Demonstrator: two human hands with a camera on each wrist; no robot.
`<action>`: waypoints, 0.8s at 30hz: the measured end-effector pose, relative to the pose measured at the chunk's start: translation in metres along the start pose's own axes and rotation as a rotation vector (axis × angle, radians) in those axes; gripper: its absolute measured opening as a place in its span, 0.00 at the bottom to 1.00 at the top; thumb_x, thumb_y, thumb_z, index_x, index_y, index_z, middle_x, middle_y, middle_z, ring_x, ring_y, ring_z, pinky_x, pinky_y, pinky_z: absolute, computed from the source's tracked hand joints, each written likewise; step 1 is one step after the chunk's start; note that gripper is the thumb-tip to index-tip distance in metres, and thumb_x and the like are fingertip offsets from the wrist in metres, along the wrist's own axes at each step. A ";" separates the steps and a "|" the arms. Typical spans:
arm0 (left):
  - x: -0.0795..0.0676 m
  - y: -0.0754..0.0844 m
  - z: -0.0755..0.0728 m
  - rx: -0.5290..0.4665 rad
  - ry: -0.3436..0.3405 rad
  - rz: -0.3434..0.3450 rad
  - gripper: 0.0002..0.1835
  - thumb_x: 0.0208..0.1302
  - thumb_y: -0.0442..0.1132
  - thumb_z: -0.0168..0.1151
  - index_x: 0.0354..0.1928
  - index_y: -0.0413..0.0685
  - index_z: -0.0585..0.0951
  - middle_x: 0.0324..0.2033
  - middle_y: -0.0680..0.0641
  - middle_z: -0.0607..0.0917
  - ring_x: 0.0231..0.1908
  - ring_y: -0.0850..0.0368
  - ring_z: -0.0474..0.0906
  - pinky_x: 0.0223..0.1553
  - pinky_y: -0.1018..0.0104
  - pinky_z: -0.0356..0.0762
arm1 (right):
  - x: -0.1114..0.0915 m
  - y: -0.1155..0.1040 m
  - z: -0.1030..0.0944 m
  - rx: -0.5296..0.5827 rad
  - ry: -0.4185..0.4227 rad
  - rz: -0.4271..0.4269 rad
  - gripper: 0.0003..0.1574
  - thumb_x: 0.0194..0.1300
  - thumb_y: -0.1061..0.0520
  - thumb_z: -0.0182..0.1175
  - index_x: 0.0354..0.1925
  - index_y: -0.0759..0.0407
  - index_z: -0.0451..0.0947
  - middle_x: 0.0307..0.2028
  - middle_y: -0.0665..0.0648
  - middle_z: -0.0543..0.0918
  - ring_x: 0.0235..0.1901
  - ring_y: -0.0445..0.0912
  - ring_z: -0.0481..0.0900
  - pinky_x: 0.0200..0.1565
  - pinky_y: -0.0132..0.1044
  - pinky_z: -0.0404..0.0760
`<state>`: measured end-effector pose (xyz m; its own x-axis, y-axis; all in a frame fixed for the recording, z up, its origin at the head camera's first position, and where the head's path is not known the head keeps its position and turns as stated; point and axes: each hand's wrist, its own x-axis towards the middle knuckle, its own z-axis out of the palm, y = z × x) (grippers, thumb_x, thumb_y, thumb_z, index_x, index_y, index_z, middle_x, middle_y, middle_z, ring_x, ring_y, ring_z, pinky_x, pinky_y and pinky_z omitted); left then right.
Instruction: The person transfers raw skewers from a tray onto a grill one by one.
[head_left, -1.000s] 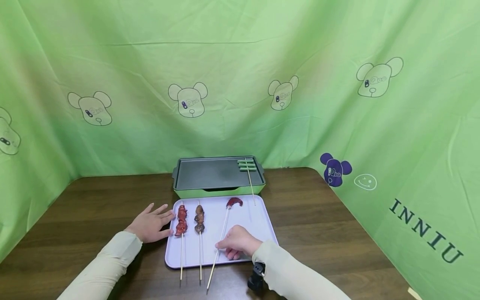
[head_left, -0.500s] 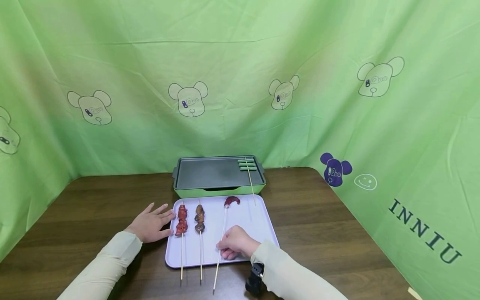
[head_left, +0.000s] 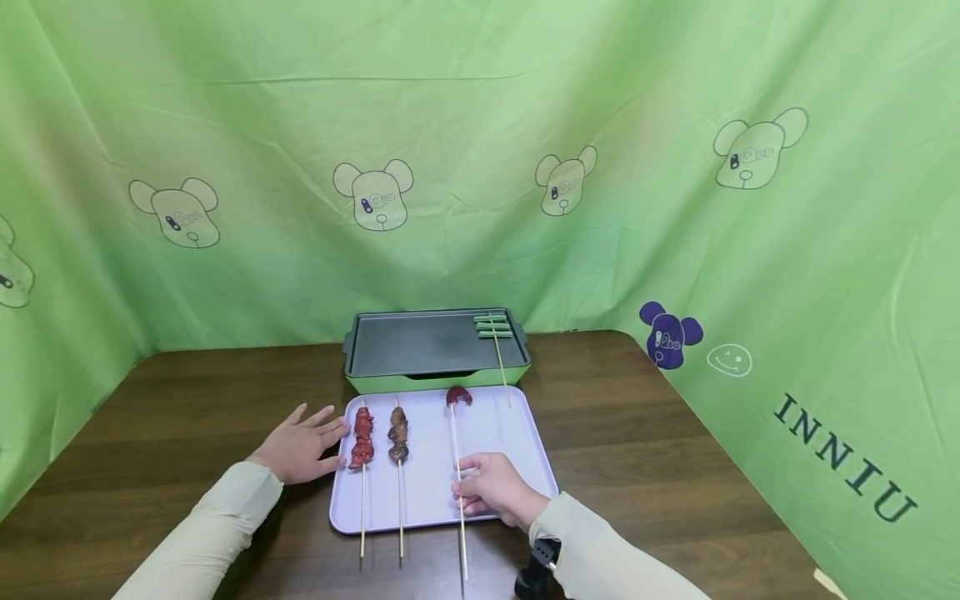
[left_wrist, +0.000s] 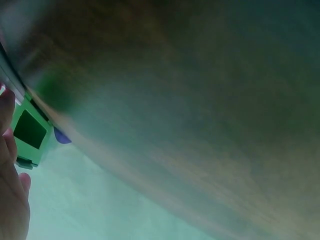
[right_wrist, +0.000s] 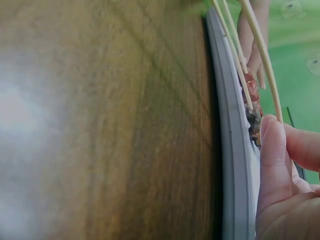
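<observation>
while right fingers (right_wrist: 304,146) pinch a wooden skewer (head_left: 462,542), glossy curl (head_left: 459,392) at its end, left fingers (head_left: 334,435) spread

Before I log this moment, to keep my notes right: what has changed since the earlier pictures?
The held skewer swung from a slant to nearly straight ahead: its near end moved right, its dark red tip slightly left. The right hand shifted right with it, still pinching it. Unchanged: left hand by the tray's left edge, red skewer, brown skewer, and green skewer on the griddle.
</observation>
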<state>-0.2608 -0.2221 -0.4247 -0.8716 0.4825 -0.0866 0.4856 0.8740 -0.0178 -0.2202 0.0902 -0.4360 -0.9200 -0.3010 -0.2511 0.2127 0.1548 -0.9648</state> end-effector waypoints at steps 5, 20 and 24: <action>-0.001 0.000 0.000 0.002 0.022 0.015 0.31 0.68 0.56 0.52 0.64 0.41 0.75 0.63 0.43 0.76 0.69 0.40 0.61 0.68 0.36 0.51 | -0.004 0.002 -0.004 0.001 0.016 -0.007 0.23 0.55 0.75 0.58 0.52 0.81 0.70 0.20 0.52 0.79 0.18 0.39 0.78 0.21 0.26 0.78; -0.001 0.002 -0.002 0.006 0.029 0.023 0.31 0.68 0.56 0.51 0.63 0.41 0.75 0.63 0.43 0.76 0.69 0.40 0.62 0.67 0.36 0.52 | -0.004 -0.002 -0.004 -0.032 0.070 -0.028 0.23 0.54 0.76 0.58 0.51 0.81 0.72 0.23 0.54 0.82 0.21 0.40 0.80 0.24 0.31 0.81; -0.001 0.002 -0.001 0.007 0.026 0.020 0.31 0.68 0.56 0.51 0.64 0.41 0.75 0.63 0.43 0.76 0.69 0.40 0.62 0.67 0.36 0.52 | -0.004 -0.004 -0.002 -0.041 0.081 -0.029 0.21 0.53 0.76 0.58 0.48 0.80 0.73 0.25 0.61 0.83 0.20 0.40 0.79 0.22 0.29 0.80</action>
<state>-0.2594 -0.2210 -0.4240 -0.8629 0.5017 -0.0614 0.5037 0.8636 -0.0230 -0.2178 0.0927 -0.4311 -0.9495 -0.2294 -0.2141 0.1733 0.1855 -0.9672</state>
